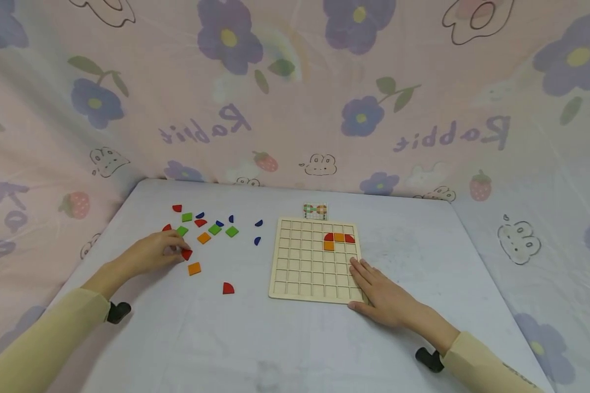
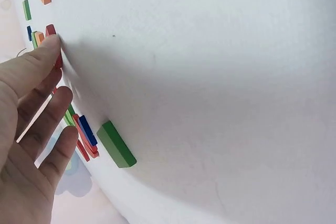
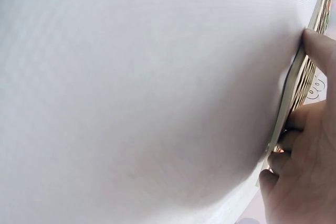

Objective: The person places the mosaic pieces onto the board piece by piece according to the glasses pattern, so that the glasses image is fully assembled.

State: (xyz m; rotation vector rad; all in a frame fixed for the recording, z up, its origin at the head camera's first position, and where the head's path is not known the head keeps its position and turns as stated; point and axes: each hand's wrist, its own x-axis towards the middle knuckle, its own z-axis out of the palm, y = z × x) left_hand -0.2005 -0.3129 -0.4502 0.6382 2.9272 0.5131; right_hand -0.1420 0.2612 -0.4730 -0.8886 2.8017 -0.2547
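Note:
My left hand (image 1: 152, 252) pinches a red quarter-circle tile (image 1: 187, 255) between thumb and fingertips, low over the table. In the left wrist view the same red tile (image 2: 51, 31) shows at the thumb tip, partly hidden by the fingers. My right hand (image 1: 388, 295) rests with fairly straight fingers on the right edge of a wooden grid board (image 1: 300, 273); its thumb lies at the near right corner. Near the board's upper right, two orange square tiles (image 1: 339, 237) and two red quarter-circle tiles (image 1: 349, 239) sit in the grid.
Green squares (image 1: 232, 231), blue segment-shaped tiles (image 1: 259, 223) and more red quarter-circles lie scattered on the left. An orange square (image 1: 194, 268) lies beside my left hand, a red quarter-circle (image 1: 228, 288) nearer me. A small pattern card (image 1: 315, 211) touches the board's far edge.

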